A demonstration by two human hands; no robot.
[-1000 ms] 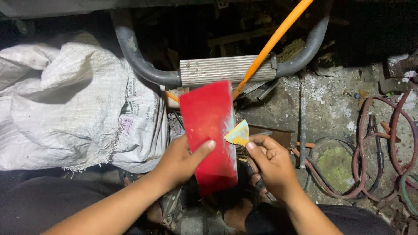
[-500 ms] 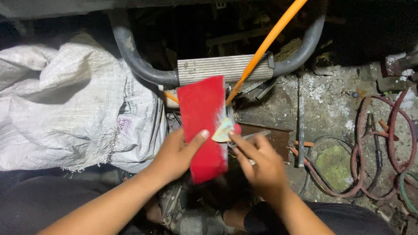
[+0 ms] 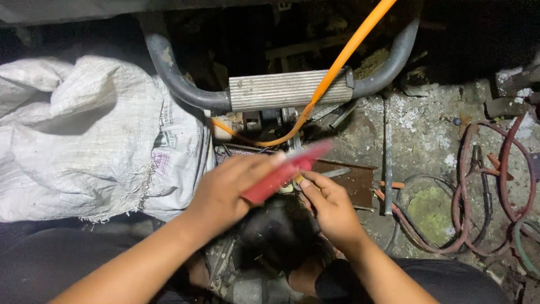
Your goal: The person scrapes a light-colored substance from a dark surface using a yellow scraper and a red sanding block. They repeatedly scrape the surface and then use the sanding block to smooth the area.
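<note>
Red packet (image 3: pixel 284 171): flat red sleeve, seen nearly edge-on, tilted up to the rt, blurred w/ motion; sits mid-frame, above the floor, just below the ribbed metal step (image 3: pixel 287 89).
Left hand (image 3: pixel 233 188): grip closed on packet's lower end, thumb on top, fingers under.
Right hand (image 3: pixel 332 205): fingertips pinched at the packet's underside, near a small pale bit, too blurred to ID; grip narrow, can't tell if it holds anything.
Step in hand: prob. opening or emptying the packet, both hands on it.
Next move needs: steady left hold, fine pinch w/ rt fingertips at the mouth.
Around: white woven sack (image 3: pixel 84 135) at left; orange hose (image 3: pixel 343 53) crossing step; reddish cables (image 3: pixel 484 186) coiled at rt on gritty floor.
</note>
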